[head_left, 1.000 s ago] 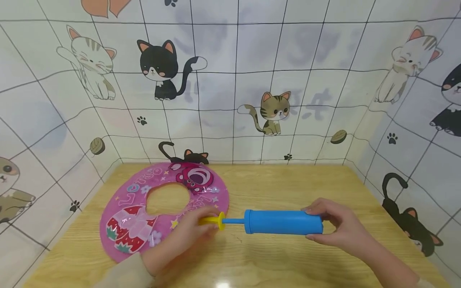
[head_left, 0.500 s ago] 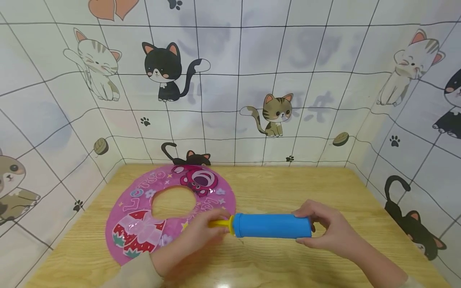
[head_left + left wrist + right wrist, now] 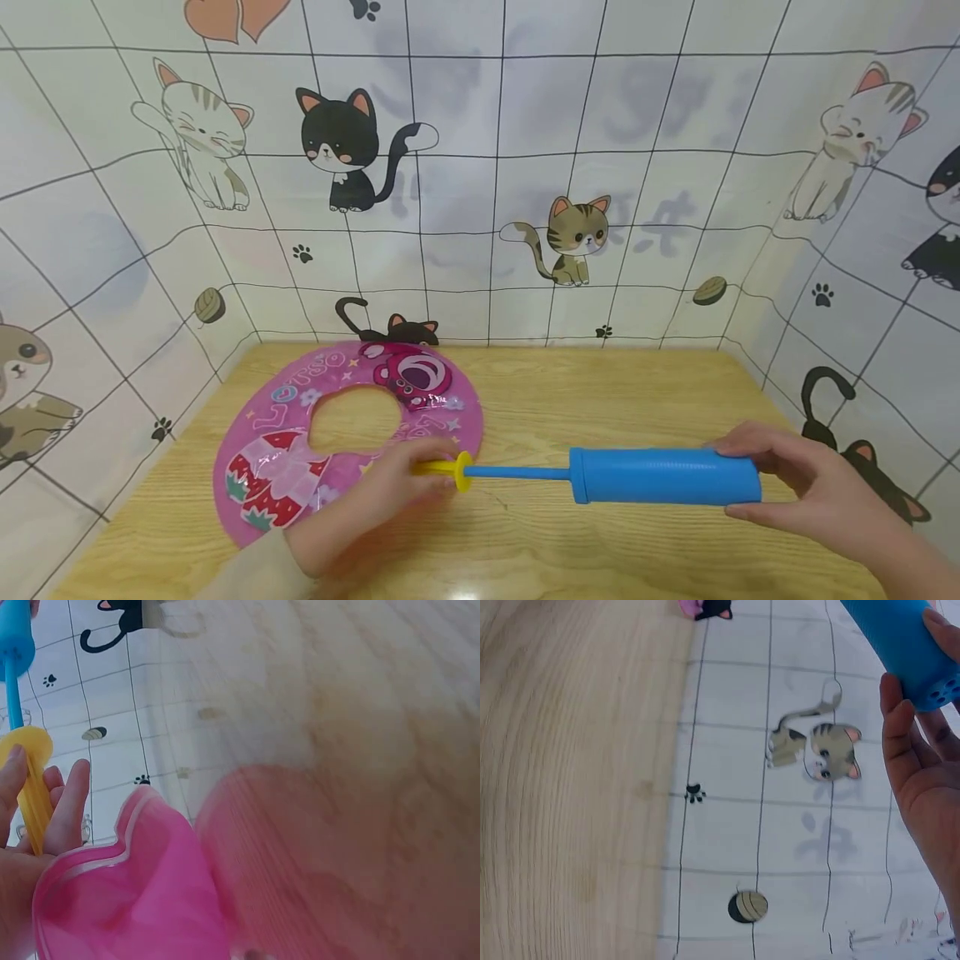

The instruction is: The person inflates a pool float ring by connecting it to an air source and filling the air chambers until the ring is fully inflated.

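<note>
Grid-lined, cat-printed walls surround a pale wooden tabletop. Above it, the left hand grips the yellow handle of a hand pump, and the right hand has thumb and fingers curled round the end of its blue barrel. Between handle and barrel, a thin blue rod stands exposed. Beyond the left hand, a pink ring with strawberry and bear prints lies on the tabletop's left side.
</note>
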Demonstrator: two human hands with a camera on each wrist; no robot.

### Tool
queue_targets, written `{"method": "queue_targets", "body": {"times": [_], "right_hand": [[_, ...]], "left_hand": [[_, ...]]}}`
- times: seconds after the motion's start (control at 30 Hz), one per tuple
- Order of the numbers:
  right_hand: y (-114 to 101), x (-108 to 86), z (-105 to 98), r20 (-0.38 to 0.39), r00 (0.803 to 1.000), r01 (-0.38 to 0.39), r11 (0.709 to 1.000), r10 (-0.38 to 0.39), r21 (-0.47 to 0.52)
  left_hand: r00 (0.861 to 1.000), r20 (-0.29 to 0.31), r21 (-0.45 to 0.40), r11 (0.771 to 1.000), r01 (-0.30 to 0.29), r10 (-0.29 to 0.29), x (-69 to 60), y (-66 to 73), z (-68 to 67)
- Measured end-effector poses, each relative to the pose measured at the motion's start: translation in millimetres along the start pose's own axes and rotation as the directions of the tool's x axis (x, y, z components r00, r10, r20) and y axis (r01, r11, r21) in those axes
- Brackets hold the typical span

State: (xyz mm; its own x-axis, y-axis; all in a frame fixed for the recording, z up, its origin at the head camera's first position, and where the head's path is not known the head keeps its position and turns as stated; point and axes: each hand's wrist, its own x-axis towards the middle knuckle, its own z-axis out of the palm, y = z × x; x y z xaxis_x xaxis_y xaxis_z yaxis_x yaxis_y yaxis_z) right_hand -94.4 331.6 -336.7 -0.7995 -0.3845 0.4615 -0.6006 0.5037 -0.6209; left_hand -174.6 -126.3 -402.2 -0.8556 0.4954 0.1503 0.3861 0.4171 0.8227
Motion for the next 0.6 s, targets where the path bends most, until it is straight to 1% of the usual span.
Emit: {"method": "queue_targets", "body": {"times": [0.1, 0.2, 0.23, 0.33, 0.4, 0.47, 0.6], "right_hand": [[0, -7.6, -5, -0.014, 0.999, -0.047, 0.998, 0.047, -0.036], [0, -8.8, 1, -0.020, 0.997, -0.081, 0.996, 0.081, -0.020], [0, -7.4, 5, -0.020, 0.996, -0.091, 0.996, 0.091, -0.014], [0, 0.2, 20, -0.013, 0.996, -0.086, 0.996, 0.086, 0.032], [-1, 6.3, 32, -0.009, 0.996, -0.086, 0.994, 0.086, 0.063], [-2, 11.1, 43, -0.003, 0.995, -0.095, 0.992, 0.095, 0.088], [-4, 19.8, 63, 0.006, 0.988, -0.152, 0.979, 0.153, 0.133]], "left_hand": [[1.000, 0.017, -0.005, 1.000, 0.016, -0.016, -2.8, -0.4, -2.8], [0.999, 0.033, -0.007, 1.000, 0.024, -0.024, -5.2, 1.1, -3.9], [0.999, 0.034, -0.001, 1.000, 0.020, -0.020, -5.5, 1.9, -3.4], [0.999, 0.030, 0.007, 1.000, 0.024, -0.024, -5.1, 4.0, -0.5], [0.999, 0.028, -0.007, 1.000, 0.023, -0.023, -3.6, 5.2, 2.9], [0.999, 0.029, -0.018, 0.999, 0.038, -0.037, -1.4, 5.7, 7.2], [0.998, 0.031, -0.037, 0.998, 0.059, -0.058, 3.0, 8.3, 15.5]]}}
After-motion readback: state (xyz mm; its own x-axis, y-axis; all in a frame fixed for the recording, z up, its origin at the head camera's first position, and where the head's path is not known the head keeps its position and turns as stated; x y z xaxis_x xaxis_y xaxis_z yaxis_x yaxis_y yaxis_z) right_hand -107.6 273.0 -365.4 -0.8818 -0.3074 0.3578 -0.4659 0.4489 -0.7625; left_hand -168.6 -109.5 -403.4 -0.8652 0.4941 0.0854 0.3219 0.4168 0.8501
